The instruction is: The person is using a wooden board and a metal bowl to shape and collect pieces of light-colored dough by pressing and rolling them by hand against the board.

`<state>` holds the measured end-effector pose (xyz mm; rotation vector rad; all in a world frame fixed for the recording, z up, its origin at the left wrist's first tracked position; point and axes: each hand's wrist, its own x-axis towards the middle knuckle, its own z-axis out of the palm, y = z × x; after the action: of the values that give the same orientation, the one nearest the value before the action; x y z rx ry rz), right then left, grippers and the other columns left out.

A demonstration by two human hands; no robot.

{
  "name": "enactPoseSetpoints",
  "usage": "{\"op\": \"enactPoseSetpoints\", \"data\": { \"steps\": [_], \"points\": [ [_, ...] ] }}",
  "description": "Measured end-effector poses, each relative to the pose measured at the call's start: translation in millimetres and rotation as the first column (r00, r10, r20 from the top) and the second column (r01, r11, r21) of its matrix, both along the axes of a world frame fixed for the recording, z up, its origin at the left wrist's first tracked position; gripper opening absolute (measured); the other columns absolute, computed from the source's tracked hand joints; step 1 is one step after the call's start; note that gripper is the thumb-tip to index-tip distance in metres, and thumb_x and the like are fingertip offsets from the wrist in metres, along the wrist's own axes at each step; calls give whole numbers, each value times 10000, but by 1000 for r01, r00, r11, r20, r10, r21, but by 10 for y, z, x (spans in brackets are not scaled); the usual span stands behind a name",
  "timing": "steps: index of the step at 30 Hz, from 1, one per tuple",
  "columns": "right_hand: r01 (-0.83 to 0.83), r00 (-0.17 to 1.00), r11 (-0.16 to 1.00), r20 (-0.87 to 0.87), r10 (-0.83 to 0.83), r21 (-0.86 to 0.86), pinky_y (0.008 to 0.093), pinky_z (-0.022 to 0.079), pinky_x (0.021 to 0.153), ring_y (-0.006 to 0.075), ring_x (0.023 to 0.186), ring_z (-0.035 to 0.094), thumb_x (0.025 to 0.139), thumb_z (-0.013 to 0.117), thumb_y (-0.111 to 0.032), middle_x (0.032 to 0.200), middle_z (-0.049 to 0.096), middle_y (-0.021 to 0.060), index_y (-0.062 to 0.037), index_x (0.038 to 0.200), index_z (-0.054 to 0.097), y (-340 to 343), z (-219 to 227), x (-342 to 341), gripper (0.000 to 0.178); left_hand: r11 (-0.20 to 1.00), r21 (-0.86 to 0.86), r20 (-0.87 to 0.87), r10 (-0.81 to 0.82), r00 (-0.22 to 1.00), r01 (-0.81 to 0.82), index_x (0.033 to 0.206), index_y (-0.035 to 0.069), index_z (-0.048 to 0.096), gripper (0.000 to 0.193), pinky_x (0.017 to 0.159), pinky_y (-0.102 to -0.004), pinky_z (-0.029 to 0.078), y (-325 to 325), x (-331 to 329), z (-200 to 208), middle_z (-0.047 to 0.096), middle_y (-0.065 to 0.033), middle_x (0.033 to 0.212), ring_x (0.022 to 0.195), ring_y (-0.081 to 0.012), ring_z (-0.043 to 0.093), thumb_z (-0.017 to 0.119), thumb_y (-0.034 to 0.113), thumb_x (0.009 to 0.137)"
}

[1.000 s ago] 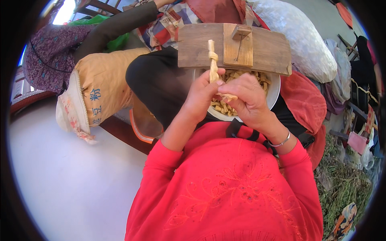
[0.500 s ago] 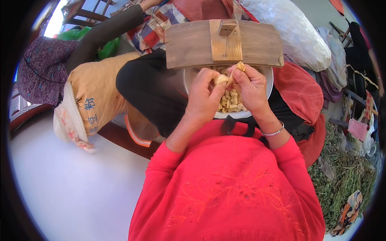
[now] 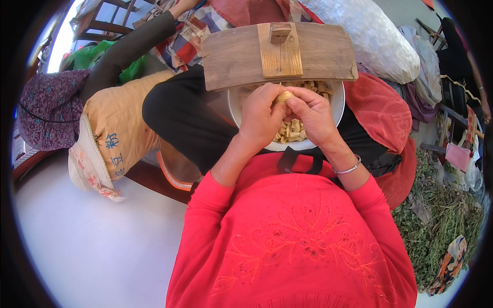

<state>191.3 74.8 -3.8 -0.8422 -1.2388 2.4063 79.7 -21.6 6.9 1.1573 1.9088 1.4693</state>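
Gripping yellowish strip (image 3: 284,96) over basin (image 3: 337,109) of pieces (image 3: 290,132)

yellowish piece (image 3: 284,96) between both hands (image 3: 260,117)

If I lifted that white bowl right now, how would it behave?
The white bowl would probably feel stiff; its rim looks smooth and round. The yellowish pieces inside may slide if tilted, as they seem loosely heaped.

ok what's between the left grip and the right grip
A small pale-yellow piece, pinched where the left grip and right grip meet, in the head view.
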Motion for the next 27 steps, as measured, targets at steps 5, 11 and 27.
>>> {"op": "enactPoseSetpoints", "data": {
  "steps": [5, 11, 27],
  "points": [
    [-87, 993, 979, 93, 71, 186, 213, 488, 647, 69, 766, 579, 877, 652, -88, 927, 643, 10, -5, 1071, 649, 102, -40, -13, 212, 987, -159, 311, 21, 950, 30, 932, 2, 572, 104, 685, -317, 470, 35, -66, 32, 597, -114, 826, 769, -236, 583, 588, 28, 833],
    [-51, 999, 757, 43, 31, 651, 226, 449, 779, 78, 888, 540, 847, 642, -25, 1012, 595, 5, -10, 1035, 659, 167, -166, 12, 190, 978, -207, -104, 20, 994, -41, 975, -3, 551, 111, 671, -249, 464, 62, -83, -13, 579, -25, 828, 748, -85, 538, 559, -14, 865],
    [-127, 990, 966, -86, 110, -226, 249, 549, 590, 117, 691, 640, 926, 587, -104, 893, 656, 45, -30, 1200, 582, 154, 39, 169, 284, 998, -67, -156, -31, 987, 20, 984, -2, 566, 182, 642, -275, 439, -27, -95, 176, 568, -108, 792, 711, -176, 560, 627, 21, 815]
  ]
}}
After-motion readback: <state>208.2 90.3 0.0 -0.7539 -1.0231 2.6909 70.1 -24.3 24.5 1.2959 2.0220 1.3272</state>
